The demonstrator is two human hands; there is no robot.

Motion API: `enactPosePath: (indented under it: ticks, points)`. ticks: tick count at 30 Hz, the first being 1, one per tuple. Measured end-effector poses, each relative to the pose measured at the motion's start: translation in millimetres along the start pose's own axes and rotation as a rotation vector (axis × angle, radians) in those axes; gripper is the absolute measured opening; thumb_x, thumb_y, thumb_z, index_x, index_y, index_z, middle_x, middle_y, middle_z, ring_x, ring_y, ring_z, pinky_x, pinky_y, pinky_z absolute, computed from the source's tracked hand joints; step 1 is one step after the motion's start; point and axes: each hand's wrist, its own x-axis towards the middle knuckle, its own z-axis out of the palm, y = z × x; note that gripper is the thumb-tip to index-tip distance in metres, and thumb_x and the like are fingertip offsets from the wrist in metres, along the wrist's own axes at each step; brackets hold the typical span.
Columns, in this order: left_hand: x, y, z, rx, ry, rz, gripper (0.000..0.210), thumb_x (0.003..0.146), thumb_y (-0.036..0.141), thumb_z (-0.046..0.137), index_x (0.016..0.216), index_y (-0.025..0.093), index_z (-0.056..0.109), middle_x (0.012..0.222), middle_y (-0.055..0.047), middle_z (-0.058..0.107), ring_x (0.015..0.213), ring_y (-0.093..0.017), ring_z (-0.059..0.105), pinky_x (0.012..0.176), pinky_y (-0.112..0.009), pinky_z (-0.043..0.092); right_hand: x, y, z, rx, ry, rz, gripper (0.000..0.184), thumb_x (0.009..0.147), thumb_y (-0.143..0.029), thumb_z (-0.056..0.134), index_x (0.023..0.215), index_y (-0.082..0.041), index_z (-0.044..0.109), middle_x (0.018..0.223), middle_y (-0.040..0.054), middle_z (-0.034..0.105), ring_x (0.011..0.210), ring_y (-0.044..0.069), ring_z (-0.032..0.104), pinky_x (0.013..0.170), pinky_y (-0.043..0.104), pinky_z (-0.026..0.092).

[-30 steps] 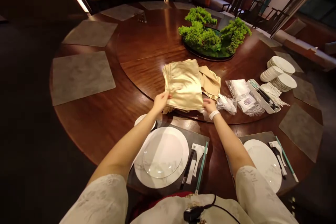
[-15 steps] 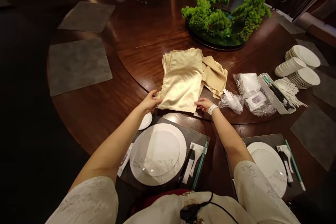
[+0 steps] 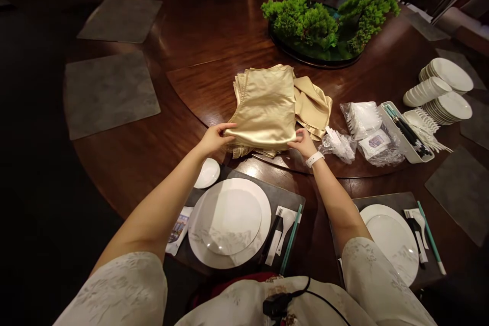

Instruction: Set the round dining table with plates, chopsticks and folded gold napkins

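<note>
A stack of gold satin napkins lies on the round wooden table. My left hand pinches the near left corner of the top napkin between thumb and fingers. At the near right corner, my right hand, with a white band at the wrist, pinches the same napkin. Its near edge is raised and bowed between my hands, and edges of the napkins beneath show under it. A crumpled gold napkin rests against the stack's right side.
Before me is a place setting with white plates, a spoon and chopsticks. Another plate sits to its right. Wrapped packets, a cutlery tray and stacked dishes stand at right. A green tree centrepiece stands behind.
Both hands have lifted the top napkin's near edge and shifted it slightly away from me. Lower napkins now show beneath it. The view has shifted slightly.
</note>
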Motion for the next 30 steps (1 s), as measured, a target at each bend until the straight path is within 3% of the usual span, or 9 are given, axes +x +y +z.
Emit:
enactPosePath:
  ticks: [3,5,11,14,18,20,23,27,30]
  points:
    - [3.7,5.8,-1.2,0.230,0.048,0.100,0.048,0.067,0.021,0.069,0.114,0.016,0.072,0.105,-0.007,0.070,0.091,-0.020,0.063,0.087,-0.030,0.049,-3.9,-7.4,-0.7,-0.259,0.025,-0.186,0.066,0.063,-0.010,0.073,0.121,-0.025,0.045,0.091,-0.0009,0.063,0.081,0.015,0.064,0.076,0.027,0.054]
    - [3.6,8.1,0.6,0.384,0.107,0.166,0.044,0.070,0.018,0.064,0.113,0.018,0.073,0.100,-0.006,0.069,0.085,-0.020,0.061,0.085,-0.031,0.048,-4.0,-8.8,3.3,-0.493,0.093,-0.326,0.060,0.068,-0.005,0.066,0.124,-0.021,0.051,0.105,0.0062,0.063,0.093,0.020,0.063,0.085,0.032,0.053]
    - [-0.6,0.5,4.0,0.670,0.206,0.302,0.029,0.077,0.020,0.057,0.099,0.019,0.074,0.088,-0.008,0.061,0.089,-0.025,0.058,0.088,-0.037,0.046,-4.9,-1.5,12.8,-1.050,0.133,-0.396,0.021,0.084,-0.010,0.052,0.095,-0.014,0.069,0.101,0.0154,0.061,0.100,0.028,0.057,0.090,0.041,0.050]
    - [-6.2,-7.4,-0.2,0.737,0.169,0.330,0.017,0.077,0.022,0.056,0.086,0.020,0.071,0.089,-0.008,0.058,0.091,-0.026,0.056,0.085,-0.039,0.046,-9.4,4.7,4.0,-1.123,0.046,-0.509,0.017,0.086,-0.013,0.052,0.089,-0.016,0.069,0.118,0.0169,0.059,0.116,0.030,0.052,0.092,0.041,0.051]
    - [-17.1,-11.6,-6.4,0.660,-0.052,0.422,0.008,0.070,0.020,0.059,0.076,0.020,0.063,0.106,-0.009,0.061,0.105,-0.027,0.055,0.097,-0.041,0.043,-8.7,15.6,-15.7,-0.990,-0.218,-0.633,0.019,0.080,-0.005,0.055,0.085,-0.019,0.067,0.118,0.0121,0.064,0.128,0.026,0.050,0.105,0.040,0.046]
    - [-17.6,-10.8,-7.8,0.579,-0.140,0.386,0.006,0.071,0.023,0.059,0.076,0.020,0.061,0.100,-0.008,0.064,0.098,-0.025,0.058,0.094,-0.038,0.044,-2.6,20.1,-22.5,-0.857,-0.235,-0.577,0.015,0.076,-0.006,0.058,0.080,-0.019,0.066,0.104,0.0097,0.069,0.119,0.025,0.058,0.103,0.041,0.047]
    - [-5.1,-9.7,-7.1,0.453,-0.083,0.230,0.016,0.077,0.036,0.060,0.080,0.020,0.059,0.079,-0.003,0.062,0.075,-0.018,0.056,0.074,-0.029,0.044,12.5,22.0,-24.7,-0.595,-0.121,-0.360,0.003,0.076,-0.017,0.065,0.074,-0.019,0.065,0.079,0.0044,0.067,0.087,0.022,0.067,0.086,0.038,0.054]
    - [26.9,-13.5,-2.4,0.194,-0.004,0.076,0.026,0.075,0.041,0.066,0.085,0.020,0.055,0.072,0.001,0.056,0.066,-0.013,0.052,0.062,-0.023,0.039,35.6,19.2,-17.9,-0.175,-0.027,0.015,0.019,0.072,-0.029,0.076,0.071,-0.018,0.060,0.063,-0.0020,0.058,0.058,0.012,0.057,0.057,0.025,0.054]
    - [46.7,-17.9,1.8,0.109,0.005,-0.066,0.030,0.072,0.035,0.071,0.092,0.020,0.055,0.063,0.005,0.051,0.056,-0.010,0.046,0.054,-0.021,0.034,50.0,21.2,-12.2,-0.062,0.044,0.212,0.032,0.067,-0.028,0.082,0.065,-0.018,0.052,0.054,-0.0047,0.052,0.047,0.007,0.049,0.043,0.019,0.046]
